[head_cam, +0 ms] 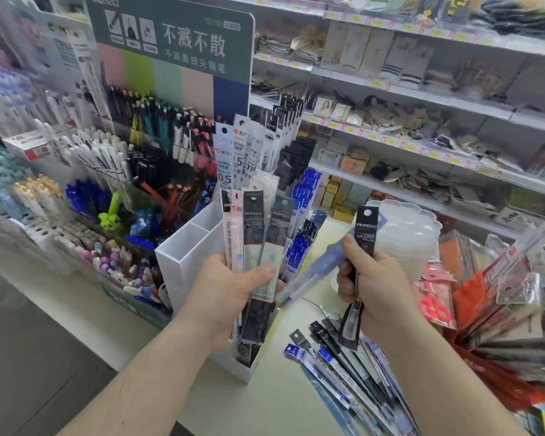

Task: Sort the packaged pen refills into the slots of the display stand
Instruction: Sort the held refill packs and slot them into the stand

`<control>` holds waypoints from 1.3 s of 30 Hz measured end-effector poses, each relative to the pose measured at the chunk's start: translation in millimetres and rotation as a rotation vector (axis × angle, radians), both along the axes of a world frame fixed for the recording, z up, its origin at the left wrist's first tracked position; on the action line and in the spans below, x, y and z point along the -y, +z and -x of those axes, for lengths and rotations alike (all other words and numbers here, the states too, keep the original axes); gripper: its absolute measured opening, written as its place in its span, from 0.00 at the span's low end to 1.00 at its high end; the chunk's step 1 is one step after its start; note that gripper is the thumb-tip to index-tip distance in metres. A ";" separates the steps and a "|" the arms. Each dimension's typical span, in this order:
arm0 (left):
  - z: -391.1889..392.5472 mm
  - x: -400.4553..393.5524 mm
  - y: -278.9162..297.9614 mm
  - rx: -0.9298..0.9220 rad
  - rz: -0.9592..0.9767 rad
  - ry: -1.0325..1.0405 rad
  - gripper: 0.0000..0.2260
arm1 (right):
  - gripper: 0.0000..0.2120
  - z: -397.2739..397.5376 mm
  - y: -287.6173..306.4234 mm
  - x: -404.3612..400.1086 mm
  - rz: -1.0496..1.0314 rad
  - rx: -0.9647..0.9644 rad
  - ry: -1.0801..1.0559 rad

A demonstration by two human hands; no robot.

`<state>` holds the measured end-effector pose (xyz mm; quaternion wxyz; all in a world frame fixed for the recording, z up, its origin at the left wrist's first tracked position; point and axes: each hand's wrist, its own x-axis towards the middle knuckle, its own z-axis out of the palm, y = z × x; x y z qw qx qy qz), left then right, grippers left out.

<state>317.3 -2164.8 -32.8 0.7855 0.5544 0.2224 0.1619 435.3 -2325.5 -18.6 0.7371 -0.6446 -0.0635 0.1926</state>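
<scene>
Refill packs fanned upright in the left hand's grip could slide out onto the desk beside the white display stand, since the right hand, clamped on a black pack and a blue one, cannot steady them.

I saw two front slots of the display stand open from above; upright refill packs crowded those behind.
</scene>
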 end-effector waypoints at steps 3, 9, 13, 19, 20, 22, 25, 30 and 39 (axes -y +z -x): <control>4.5 -6.6 7.8 0.042 -0.026 0.049 0.07 | 0.13 -3.7 4.6 1.3 -0.029 -0.035 0.005; 12.2 -19.8 22.0 0.055 -0.075 0.120 0.08 | 0.12 -11.3 10.7 0.9 -0.020 0.031 -0.002; 17.0 -28.1 32.2 0.096 -0.065 0.162 0.09 | 0.15 -14.2 16.1 -4.2 0.027 0.133 0.015; 25.2 -41.0 43.6 0.149 -0.023 0.230 0.08 | 0.18 -19.8 33.4 -24.4 0.095 0.385 0.015; 26.6 -42.3 44.0 0.152 -0.027 0.242 0.07 | 0.18 -20.6 35.6 -28.7 0.094 0.420 0.015; 28.4 -45.2 44.0 0.155 -0.035 0.261 0.07 | 0.16 -21.1 37.8 -37.1 0.104 0.479 0.017; 30.1 -48.0 44.4 0.156 -0.048 0.263 0.06 | 0.15 -22.1 36.6 -46.3 0.121 0.536 0.014; 32.6 -53.9 43.1 0.138 -0.063 0.303 0.06 | 0.16 -29.2 34.7 -46.0 0.151 0.584 -0.027; 31.2 -52.9 38.2 0.106 -0.080 0.316 0.08 | 0.15 -31.6 -2.7 -37.7 0.247 0.646 0.003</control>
